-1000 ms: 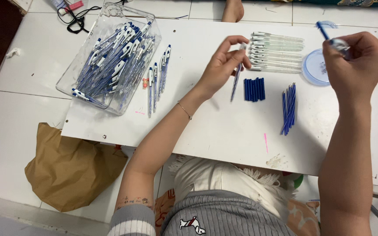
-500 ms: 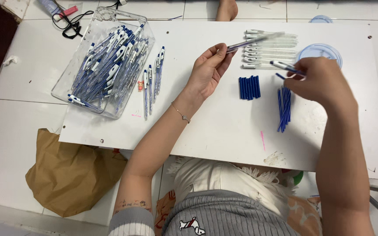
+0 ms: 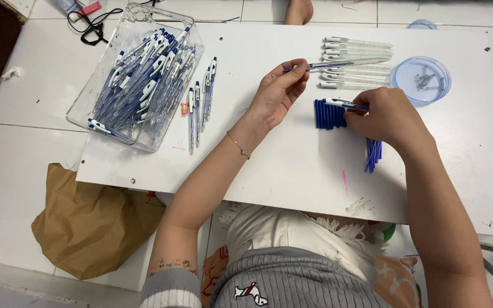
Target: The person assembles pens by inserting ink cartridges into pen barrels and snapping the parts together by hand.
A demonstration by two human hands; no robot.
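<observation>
Blue refills point(image 3: 373, 155) are half hidden under the right hand point(image 3: 392, 117), so their number cannot be told. What lies in the round clear dish point(image 3: 421, 80) is too small to make out. A slim clear pen barrel point(image 3: 338, 65) with a blue core is pinched at one end by the left hand point(image 3: 275, 94), fingers pressed together, above the row of blue caps point(image 3: 327, 114). A white-and-blue pen top point(image 3: 342, 103) is pinched by the right hand's fingertips just beside those caps.
</observation>
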